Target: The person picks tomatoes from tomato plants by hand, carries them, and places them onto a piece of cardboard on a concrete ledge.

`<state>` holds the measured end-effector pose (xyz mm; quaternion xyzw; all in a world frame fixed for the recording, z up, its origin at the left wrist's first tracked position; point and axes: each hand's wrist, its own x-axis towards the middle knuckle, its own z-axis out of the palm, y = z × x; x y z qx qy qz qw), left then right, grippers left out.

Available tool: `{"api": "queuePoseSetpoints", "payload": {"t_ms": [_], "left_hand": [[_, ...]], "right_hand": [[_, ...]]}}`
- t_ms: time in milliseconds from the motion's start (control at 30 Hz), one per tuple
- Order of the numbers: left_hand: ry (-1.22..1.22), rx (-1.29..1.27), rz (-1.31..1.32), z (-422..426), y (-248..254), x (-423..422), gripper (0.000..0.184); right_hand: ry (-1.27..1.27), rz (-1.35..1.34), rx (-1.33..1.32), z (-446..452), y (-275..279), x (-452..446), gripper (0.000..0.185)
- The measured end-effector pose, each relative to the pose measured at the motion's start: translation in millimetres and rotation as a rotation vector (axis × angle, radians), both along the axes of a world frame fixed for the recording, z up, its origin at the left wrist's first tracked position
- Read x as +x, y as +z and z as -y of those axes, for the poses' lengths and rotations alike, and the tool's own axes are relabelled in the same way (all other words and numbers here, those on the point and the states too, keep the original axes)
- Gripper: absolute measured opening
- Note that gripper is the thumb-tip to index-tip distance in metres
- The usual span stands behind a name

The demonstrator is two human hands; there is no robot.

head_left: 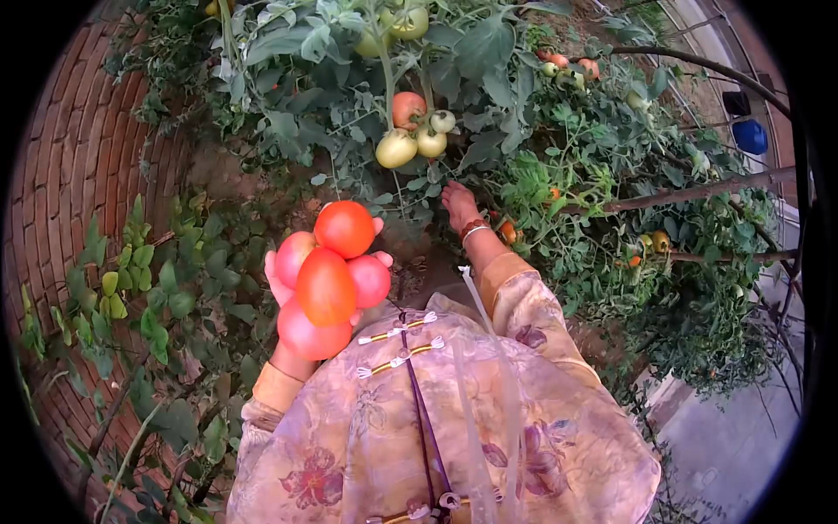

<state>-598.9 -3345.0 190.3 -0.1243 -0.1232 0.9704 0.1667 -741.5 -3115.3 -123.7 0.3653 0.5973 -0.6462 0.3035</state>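
Observation:
Several ripe tomatoes, red and pink, are heaped in my left hand, whose fingertips show around their edges. My right hand, with a bracelet at the wrist, reaches forward near the plants; its fingers look loosely bent and nothing can be seen in it. Just ahead of it and to the left hangs a cluster with a reddish tomato, a pale yellow tomato and smaller pale green ones. Orange fruit shows among leaves right of my right wrist.
A brick surface runs along the left, with leafy plants beside it. Wooden poles cross the tomato plants on the right. A blue container stands at the far right, above grey paving.

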Motion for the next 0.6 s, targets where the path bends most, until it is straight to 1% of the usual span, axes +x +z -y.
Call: {"api": "queuePoseSetpoints", "payload": {"t_ms": [33,67,133,200,233,267,300,333,400,433,500,533,600], "left_hand": [[-0.012,-0.004,0.029,8,3,-5,0.114],[0.018,-0.068,0.131,14,6,-7,0.112],[0.038,-0.131,0.228,24,12,-13,0.11],[0.072,-0.375,0.305,26,22,-20,0.095],[0.092,-0.501,0.351,25,30,-25,0.088],[0.103,-0.628,0.402,24,38,-30,0.081],[0.066,-0.629,0.288,31,27,-23,0.074],[0.059,-0.771,0.284,31,24,-24,0.068],[0.026,-1.061,0.293,31,20,-25,0.058],[0.02,-0.832,0.305,37,11,-20,0.087],[0.006,-0.688,0.321,40,9,-19,0.107],[-0.003,-0.617,0.331,41,8,-19,0.117],[-0.05,-0.713,0.342,36,18,-26,0.081]], "right_hand": [[-0.013,-0.003,0.006,1,-6,-1,0.04],[-0.022,-0.015,0.021,1,-13,-1,0.042],[-0.04,-0.029,0.04,2,-28,-7,0.044],[-0.127,0.116,-0.007,3,-45,-13,0.042],[-0.14,0.115,-0.006,3,-55,-13,0.042],[-0.13,0.141,-0.065,3,-64,-14,0.04],[-0.12,0.164,-0.126,2,-72,-17,0.037],[-0.136,0.158,-0.132,5,-76,-20,0.037],[-0.068,0.096,0.02,12,-83,-18,0.037],[-0.077,0.093,0.015,16,-91,-18,0.037],[-0.137,0.03,0.121,21,-106,-21,0.04],[-0.147,0.03,0.116,21,-103,-24,0.04],[0.471,-0.255,0.6,17,-78,-34,0.038]]}}
